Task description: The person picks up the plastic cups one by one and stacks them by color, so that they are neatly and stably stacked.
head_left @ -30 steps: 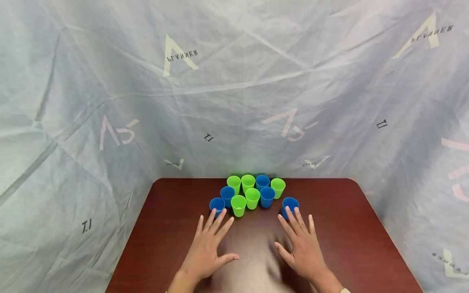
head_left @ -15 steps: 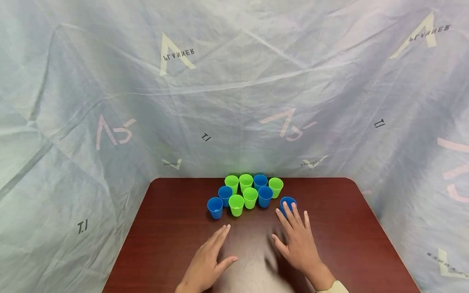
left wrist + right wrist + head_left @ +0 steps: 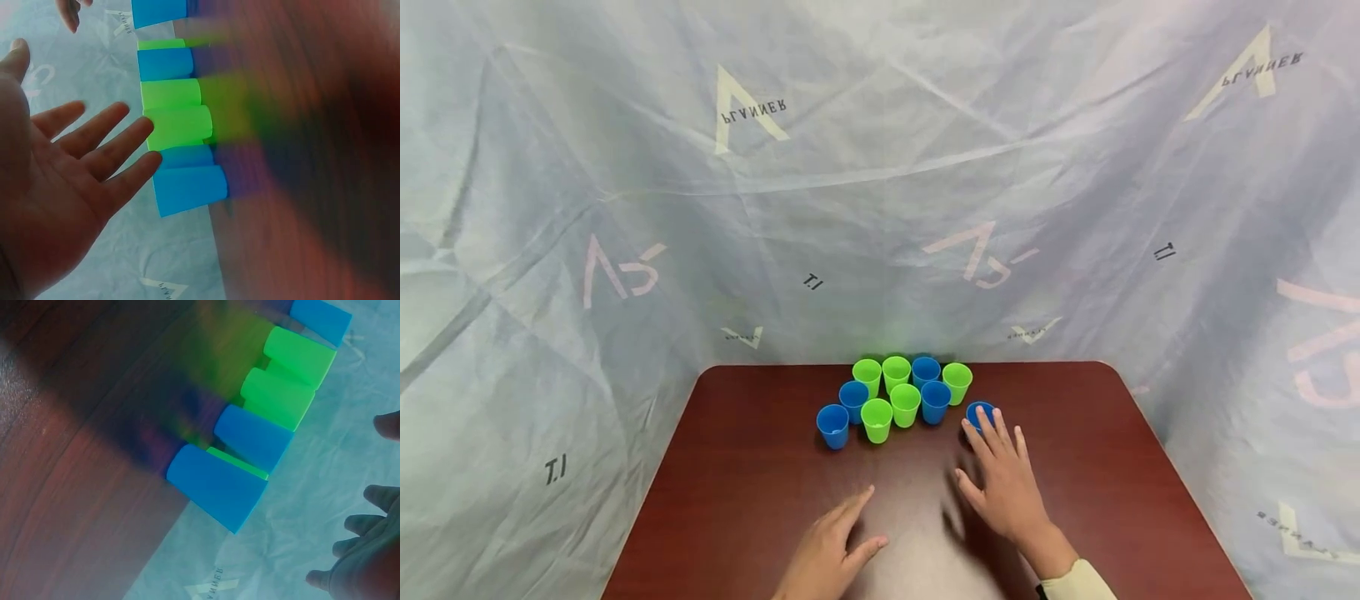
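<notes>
Several blue and green cups stand mouth up in a cluster at the back of the table. The front row has a blue cup (image 3: pixel 832 429) at its left end, then a green cup (image 3: pixel 877 422), a second green cup (image 3: pixel 906 407) and another blue cup (image 3: pixel 936 405). Apart on the right stands a lone blue cup (image 3: pixel 979 413), partly hidden behind the fingers of my right hand (image 3: pixel 1009 490), which is spread above the table; contact cannot be told. My left hand (image 3: pixel 826 550) hovers nearer the front, fingers extended and thumb apart, holding nothing. Its palm (image 3: pixel 62 175) shows in the left wrist view.
Behind the front row sit more cups, among them a green cup (image 3: pixel 957 382) at the right and a blue cup (image 3: pixel 853 400) at the left. The brown table (image 3: pixel 737 500) is enclosed by a grey printed cloth (image 3: pixel 850 208) at the back and sides.
My left hand has drawn back from the left blue cup and turned edge-on. My right hand stays by the right blue cup. The whole scene shifts slightly left in view; the cups keep their arrangement.
</notes>
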`<state>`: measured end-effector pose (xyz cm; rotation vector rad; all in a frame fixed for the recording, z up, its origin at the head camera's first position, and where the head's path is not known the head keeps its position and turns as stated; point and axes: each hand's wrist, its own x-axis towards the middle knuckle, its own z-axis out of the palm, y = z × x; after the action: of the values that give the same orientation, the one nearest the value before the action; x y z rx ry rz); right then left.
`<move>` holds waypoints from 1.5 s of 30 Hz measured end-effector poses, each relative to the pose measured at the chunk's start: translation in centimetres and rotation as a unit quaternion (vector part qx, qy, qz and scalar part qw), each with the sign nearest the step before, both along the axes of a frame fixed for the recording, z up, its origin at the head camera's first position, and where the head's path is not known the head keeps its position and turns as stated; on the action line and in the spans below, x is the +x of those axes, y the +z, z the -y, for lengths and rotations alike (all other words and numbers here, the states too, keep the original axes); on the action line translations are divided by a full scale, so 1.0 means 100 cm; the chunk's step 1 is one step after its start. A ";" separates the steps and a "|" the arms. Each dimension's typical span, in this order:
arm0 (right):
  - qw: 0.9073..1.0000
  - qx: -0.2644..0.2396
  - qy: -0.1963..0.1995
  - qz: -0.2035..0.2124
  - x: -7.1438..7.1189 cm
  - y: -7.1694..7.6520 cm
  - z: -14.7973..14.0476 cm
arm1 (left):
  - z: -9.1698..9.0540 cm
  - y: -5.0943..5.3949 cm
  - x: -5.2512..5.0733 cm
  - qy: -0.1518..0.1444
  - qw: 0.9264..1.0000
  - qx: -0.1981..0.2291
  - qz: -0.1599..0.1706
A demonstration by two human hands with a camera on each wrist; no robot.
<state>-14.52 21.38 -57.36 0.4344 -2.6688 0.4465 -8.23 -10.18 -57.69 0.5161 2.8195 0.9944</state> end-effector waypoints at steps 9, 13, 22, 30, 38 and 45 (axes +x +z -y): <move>0.999 -0.005 -0.006 0.032 -0.007 0.000 0.002 | -0.009 -0.014 0.007 -0.020 0.999 0.026 0.033; 0.999 -0.005 -0.003 0.044 -0.016 0.000 0.002 | -0.009 -0.013 0.007 -0.011 0.999 0.033 0.029; 0.998 -0.006 -0.007 0.070 -0.033 0.000 -0.002 | -0.006 -0.012 0.006 -0.003 0.999 0.046 0.027; 0.997 -0.009 -0.017 0.077 -0.044 -0.004 -0.002 | -0.008 -0.016 0.005 0.005 0.998 0.037 0.049; 0.996 0.000 -0.030 0.087 -0.058 -0.009 -0.005 | -0.009 -0.013 0.001 -0.004 0.998 0.042 0.037; 0.989 -0.001 -0.041 0.140 -0.066 -0.019 -0.006 | -0.008 -0.014 0.003 0.006 0.998 0.034 0.060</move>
<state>-21.07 21.99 -59.22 0.2775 -2.9432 0.5201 -7.94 -9.33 -59.06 0.4316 2.6940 1.0869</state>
